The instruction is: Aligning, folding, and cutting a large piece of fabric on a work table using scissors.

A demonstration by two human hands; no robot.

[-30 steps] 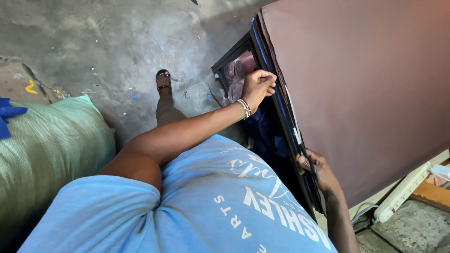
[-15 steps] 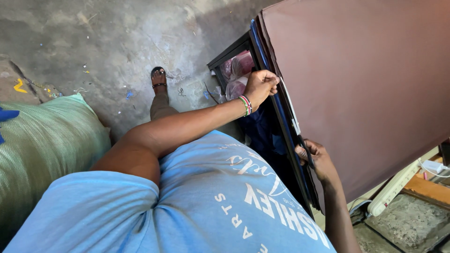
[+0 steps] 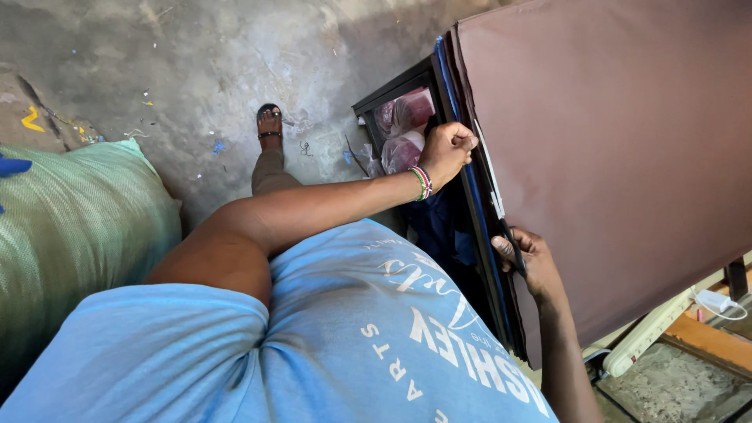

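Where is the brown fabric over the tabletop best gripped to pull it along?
Probably at its near edge, from the person's side: the brown fabric lies flat over the top, so only the overhanging hem gives a pinch. The left hand and right hand sit on that edge, spaced apart.

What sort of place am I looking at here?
Probably a small workshop or storeroom, not a tidy home room: rough, paint-flecked concrete floor, a large stuffed green woven sack, and a big brown fabric-covered panel that both hands grip over a dark frame.
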